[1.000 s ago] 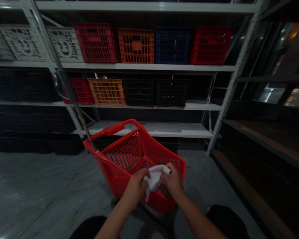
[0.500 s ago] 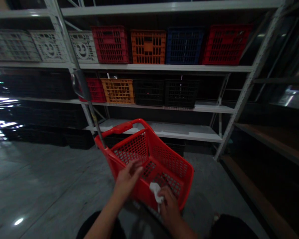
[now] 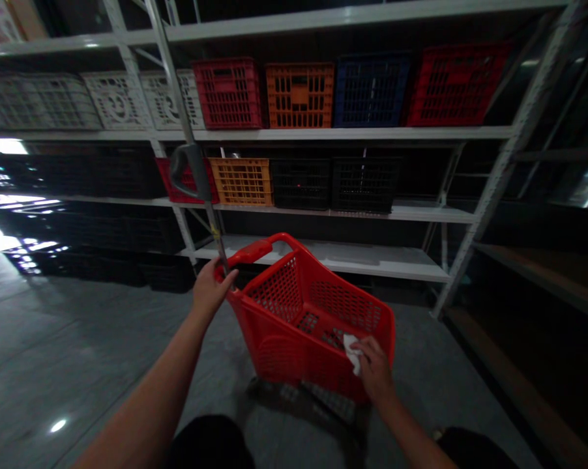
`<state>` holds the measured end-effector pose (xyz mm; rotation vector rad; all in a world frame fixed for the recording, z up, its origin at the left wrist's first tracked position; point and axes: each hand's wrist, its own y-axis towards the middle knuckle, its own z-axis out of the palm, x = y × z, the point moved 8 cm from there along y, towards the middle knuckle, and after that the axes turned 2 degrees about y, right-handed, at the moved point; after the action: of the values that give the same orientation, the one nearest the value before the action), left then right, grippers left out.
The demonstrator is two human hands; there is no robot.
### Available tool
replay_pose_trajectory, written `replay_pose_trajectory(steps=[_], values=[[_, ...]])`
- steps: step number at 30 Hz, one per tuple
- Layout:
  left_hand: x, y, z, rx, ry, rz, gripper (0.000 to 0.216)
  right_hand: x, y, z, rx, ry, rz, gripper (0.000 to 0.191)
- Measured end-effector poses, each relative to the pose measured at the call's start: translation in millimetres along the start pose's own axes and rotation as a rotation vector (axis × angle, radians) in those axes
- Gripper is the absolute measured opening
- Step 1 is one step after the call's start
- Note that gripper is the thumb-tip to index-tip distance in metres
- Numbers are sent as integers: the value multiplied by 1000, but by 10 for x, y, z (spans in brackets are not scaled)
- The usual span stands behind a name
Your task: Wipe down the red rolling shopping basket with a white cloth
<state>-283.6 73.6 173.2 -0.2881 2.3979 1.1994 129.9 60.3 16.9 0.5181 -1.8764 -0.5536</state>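
A red plastic shopping basket on wheels [image 3: 294, 339] stands on the grey floor in front of me. My left hand [image 3: 210, 286] is closed on the basket's top left corner, at the foot of the thin metal pull handle [image 3: 196, 163] that rises from it. My right hand [image 3: 375, 371] grips a crumpled white cloth [image 3: 351, 345] and presses it on the basket's right rim. My dark-clothed knees show at the bottom edge.
White metal shelving [image 3: 323, 133] fills the back wall, with red [image 3: 228, 94], orange [image 3: 298, 94], blue [image 3: 369, 91], white [image 3: 118, 101] and black [image 3: 333, 182] crates. A dark wooden shelf unit [image 3: 543, 273] runs along the right. Bright light comes from the far left.
My left hand let go of the cloth and moved up to the basket's handle corner. My right hand carried the cloth to the right rim. My view swung slightly left.
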Motion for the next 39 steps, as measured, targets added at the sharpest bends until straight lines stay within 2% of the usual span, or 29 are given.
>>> replay_pose_trajectory(steps=[3, 5, 9, 12, 15, 18, 21, 25, 27, 29, 31, 33, 36, 39], values=[[10, 73, 269, 121, -22, -64, 39, 52, 241, -79, -24, 74, 63, 18], [22, 41, 363, 118, -38, -120, 33, 220, 406, 43, 20, 166, 95, 12], [-70, -155, 430, 93, -50, -115, 26, 740, 742, 555, 70, 336, 117, 11], [-184, -328, 437, 91, -45, -99, 22, 1164, 993, 1065, 102, 468, 18, 22], [-293, -453, 432, 71, -25, -103, 20, 1403, 1127, 1538, 155, 368, -102, 18], [-360, -508, 434, 54, 3, -116, 20, 1337, 1080, 1815, 246, 138, -162, 21], [-376, -499, 446, 60, 17, -123, 21, 1039, 950, 1729, 305, -66, -177, 23], [-358, -445, 463, 66, 28, -117, 21, 588, 861, 1304, 302, -228, -74, 21], [-348, -425, 468, 58, 29, -117, 22, 566, 883, 1163, 266, -175, -56, 21], [-344, -418, 469, 42, 27, -116, 21, 713, 952, 1124, 180, -36, -84, 21], [-351, -420, 465, 26, 23, -108, 21, 925, 1033, 1206, 97, 101, -115, 21], [-363, -428, 458, 16, 17, -96, 20, 1100, 1090, 1397, 81, 163, -121, 24], [-371, -443, 452, 18, 9, -88, 18, 1226, 1073, 1706, 172, 116, -144, 33], [-367, -449, 453, 22, 2, -83, 17, 1203, 975, 1835, 245, 27, -204, 30]])
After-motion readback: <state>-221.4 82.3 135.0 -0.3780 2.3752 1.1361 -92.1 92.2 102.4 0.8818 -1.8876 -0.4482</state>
